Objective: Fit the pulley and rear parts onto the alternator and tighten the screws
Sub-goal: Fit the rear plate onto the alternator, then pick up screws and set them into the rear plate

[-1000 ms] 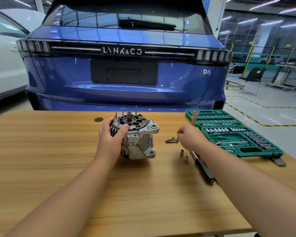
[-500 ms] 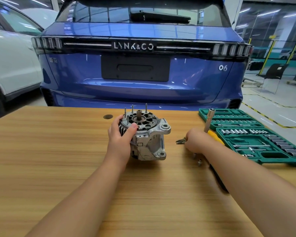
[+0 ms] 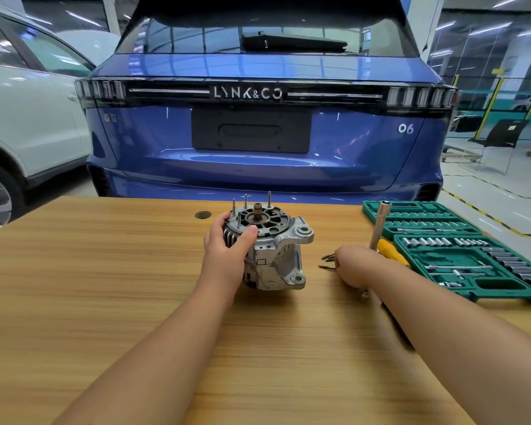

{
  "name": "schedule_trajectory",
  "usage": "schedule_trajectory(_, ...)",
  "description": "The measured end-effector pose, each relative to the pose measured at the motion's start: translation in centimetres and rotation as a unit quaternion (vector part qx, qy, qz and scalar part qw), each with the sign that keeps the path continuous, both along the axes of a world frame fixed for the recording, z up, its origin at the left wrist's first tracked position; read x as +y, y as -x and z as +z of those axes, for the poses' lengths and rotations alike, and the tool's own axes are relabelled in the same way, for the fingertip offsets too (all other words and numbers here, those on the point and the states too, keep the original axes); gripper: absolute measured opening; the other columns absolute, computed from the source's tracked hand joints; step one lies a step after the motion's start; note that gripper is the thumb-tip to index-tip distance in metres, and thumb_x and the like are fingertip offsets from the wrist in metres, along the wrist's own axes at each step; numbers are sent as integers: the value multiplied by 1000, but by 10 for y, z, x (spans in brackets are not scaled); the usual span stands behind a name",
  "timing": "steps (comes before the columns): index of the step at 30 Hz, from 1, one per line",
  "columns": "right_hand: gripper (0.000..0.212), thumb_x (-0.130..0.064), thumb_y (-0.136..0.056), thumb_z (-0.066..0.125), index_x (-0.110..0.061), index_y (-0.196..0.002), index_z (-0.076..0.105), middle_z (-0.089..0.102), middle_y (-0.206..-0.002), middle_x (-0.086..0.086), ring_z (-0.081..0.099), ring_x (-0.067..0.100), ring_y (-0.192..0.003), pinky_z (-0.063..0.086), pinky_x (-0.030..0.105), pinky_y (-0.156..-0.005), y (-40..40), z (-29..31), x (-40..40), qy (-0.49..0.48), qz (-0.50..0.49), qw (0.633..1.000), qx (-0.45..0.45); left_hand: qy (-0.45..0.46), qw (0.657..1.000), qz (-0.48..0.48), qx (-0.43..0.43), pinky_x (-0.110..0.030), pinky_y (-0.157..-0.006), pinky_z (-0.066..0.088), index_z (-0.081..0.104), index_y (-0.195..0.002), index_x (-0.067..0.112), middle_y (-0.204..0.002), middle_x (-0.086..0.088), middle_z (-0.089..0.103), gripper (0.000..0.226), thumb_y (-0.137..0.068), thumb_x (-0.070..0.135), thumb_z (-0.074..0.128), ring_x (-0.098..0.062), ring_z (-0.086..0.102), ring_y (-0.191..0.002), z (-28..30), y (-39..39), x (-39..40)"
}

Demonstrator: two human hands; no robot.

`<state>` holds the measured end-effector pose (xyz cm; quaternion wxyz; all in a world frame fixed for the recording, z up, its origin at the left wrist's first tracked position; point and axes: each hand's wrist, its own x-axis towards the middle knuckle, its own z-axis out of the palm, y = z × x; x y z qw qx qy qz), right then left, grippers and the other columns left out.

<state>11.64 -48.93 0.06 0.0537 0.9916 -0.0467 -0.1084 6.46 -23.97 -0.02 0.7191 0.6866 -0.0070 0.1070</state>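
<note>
Head view: right hand (image 3: 351, 266) had dropped lower onto the table (image 3: 105, 286) than a second before, now covering the small sockets by the loose screws (image 3: 328, 261); left hand (image 3: 227, 253) unchanged. Alternator (image 3: 276, 253) stood upright mid-table, silver housing, black end face up, bare shaft and four studs projecting. Left hand gripped its left side, thumb across the front rim. Right hand's fingers were curled down at the table just beside the screws; what they held could not be told. Nut driver (image 3: 377, 225) rose behind it, beside the green socket case (image 3: 472, 265).
</note>
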Motion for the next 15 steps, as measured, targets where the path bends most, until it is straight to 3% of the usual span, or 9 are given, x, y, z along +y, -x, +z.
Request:
schedule_trajectory(6,22,-22,-102,55,-17,-120,64,65,-102,1,61,16,-89,54,28,-78,22,32,7,-148,35,977,-147,-32,999,2,8,-52,-97,53,38,-142,44,-143,3,47,74,-76,59,67,-27,56,-122,7,2,3)
schedule_trajectory(10,26,-26,-103,53,-17,-123,68,68,-106,-1,61,16,-92,51,30,-77,49,60,12,-288,63,909,-296,-41,999,2,5,-52,-98,52,35,-146,41,-146,1,44,67,-88,52,67,-28,54,-124,6,3,5)
schedule_trajectory(13,21,-26,-100,59,-19,-119,66,65,-94,-10,60,11,-87,47,28,-73,66,81,21,-364,75,844,-388,-38,999,-1,9,-52,-99,52,34,-145,43,-147,1,43,65,-90,51,67,-28,54,-124,7,4,4)
schedule_trajectory(15,13,-28,-98,63,-23,-109,66,63,-88,-17,59,4,-83,47,24,-70,76,93,32,-391,94,819,-408,-33,999,-1,12,-52,-99,52,33,-146,43,-147,1,42,65,-91,50,67,-28,54,-124,8,5,3)
